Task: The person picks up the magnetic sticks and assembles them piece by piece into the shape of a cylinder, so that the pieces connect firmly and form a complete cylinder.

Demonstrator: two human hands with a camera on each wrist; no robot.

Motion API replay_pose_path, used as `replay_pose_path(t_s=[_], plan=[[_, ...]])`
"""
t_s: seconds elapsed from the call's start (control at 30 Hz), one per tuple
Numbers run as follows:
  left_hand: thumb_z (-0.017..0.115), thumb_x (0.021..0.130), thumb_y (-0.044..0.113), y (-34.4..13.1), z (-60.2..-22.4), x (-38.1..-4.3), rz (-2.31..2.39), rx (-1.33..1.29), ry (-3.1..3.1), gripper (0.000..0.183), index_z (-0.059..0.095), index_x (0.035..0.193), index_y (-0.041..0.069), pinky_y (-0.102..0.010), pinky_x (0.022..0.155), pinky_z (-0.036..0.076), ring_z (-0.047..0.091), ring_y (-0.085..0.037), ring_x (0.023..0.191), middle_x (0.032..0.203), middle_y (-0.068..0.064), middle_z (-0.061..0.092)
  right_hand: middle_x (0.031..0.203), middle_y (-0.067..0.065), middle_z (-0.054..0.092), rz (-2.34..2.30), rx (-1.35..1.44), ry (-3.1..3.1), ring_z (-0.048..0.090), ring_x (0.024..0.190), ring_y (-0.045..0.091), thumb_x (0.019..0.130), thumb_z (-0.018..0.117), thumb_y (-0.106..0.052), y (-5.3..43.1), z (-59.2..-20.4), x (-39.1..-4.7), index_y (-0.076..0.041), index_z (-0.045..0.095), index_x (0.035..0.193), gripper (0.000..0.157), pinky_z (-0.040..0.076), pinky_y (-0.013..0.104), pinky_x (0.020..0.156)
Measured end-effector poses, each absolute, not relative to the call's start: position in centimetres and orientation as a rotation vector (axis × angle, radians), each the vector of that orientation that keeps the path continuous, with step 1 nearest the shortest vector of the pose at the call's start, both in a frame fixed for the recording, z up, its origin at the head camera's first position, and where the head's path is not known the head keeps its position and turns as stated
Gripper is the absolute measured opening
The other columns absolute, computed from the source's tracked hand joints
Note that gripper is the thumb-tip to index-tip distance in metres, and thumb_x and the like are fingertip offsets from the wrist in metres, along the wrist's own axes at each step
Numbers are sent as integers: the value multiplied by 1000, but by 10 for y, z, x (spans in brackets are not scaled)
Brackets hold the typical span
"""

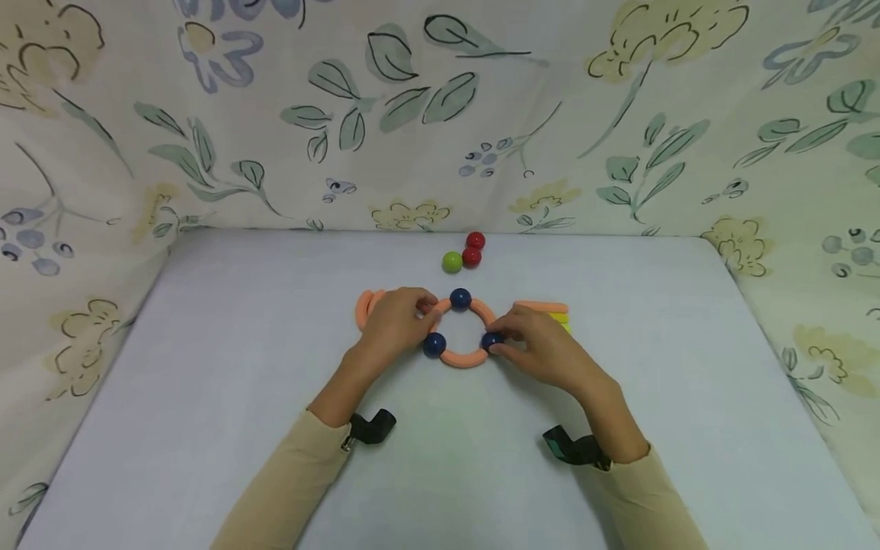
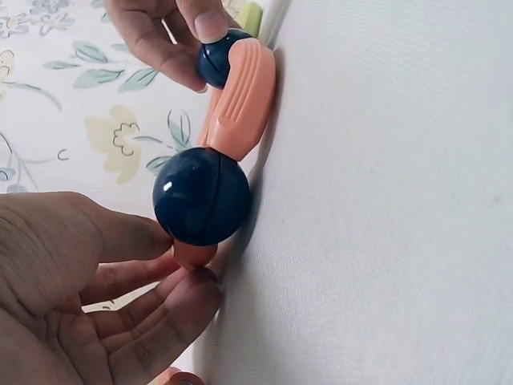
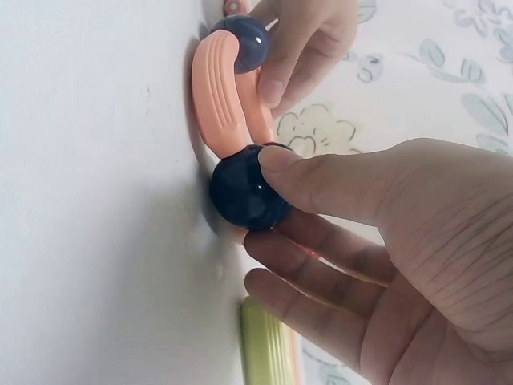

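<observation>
A ring of curved orange rods (image 1: 464, 359) and three dark blue balls (image 1: 461, 298) lies on the white table between both hands. My left hand (image 1: 395, 321) pinches the curved orange rod on the ring's left side, just beyond the left blue ball (image 2: 200, 196). With thumb and fingers, my right hand (image 1: 543, 344) grips the right blue ball (image 3: 244, 192). The front rod (image 3: 218, 92) joins these two balls, its ridged side showing in both wrist views. Fingers partly cover the left rod and the right ball in the head view.
Beyond the ring sit a green ball (image 1: 451, 262) and two red balls (image 1: 471, 257). Curved orange rods (image 1: 363, 312) lie left, partly behind the left hand. Straight orange (image 1: 541, 306) and yellow rods (image 1: 564, 318) lie right; a green rod (image 3: 264, 345) shows too. Floral cloth (image 1: 412, 176) hangs behind.
</observation>
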State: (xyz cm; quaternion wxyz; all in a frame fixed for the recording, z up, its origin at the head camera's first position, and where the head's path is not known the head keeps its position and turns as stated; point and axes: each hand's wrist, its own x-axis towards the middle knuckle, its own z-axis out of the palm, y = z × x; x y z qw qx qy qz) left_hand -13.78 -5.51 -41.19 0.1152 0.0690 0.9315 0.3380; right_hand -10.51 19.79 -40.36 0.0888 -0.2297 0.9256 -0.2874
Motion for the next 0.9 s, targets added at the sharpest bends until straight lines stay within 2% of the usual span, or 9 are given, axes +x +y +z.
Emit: replay_pose_path(t_s=[0.27, 0.57, 0.9], plan=[[71, 103, 31, -55, -411, -139, 969, 190, 2766, 29, 78, 123, 11, -41, 91, 58, 72, -25, 108, 118, -8, 79, 110, 4, 73, -859, -679, 2763, 71, 101, 18, 95, 80, -14, 195, -400, -106, -8, 78, 122, 28, 63, 41, 93], [70, 104, 33, -52, -411, -142, 954, 210, 2791, 30, 80, 121, 11, -41, 90, 59, 72, -23, 105, 117, -7, 79, 106, 2, 72, -852, -655, 2786, 70, 100, 18, 95, 80, -14, 197, -400, -105, -10, 78, 122, 28, 62, 41, 92], [70, 103, 27, -53, -414, -138, 940, 219, 2805, 27, 79, 122, 10, -39, 85, 59, 72, -22, 99, 112, -7, 79, 105, 1, 71, -854, -653, 2776, 69, 99, 16, 95, 81, -15, 194, -404, -103, -10, 78, 120, 25, 62, 38, 91]])
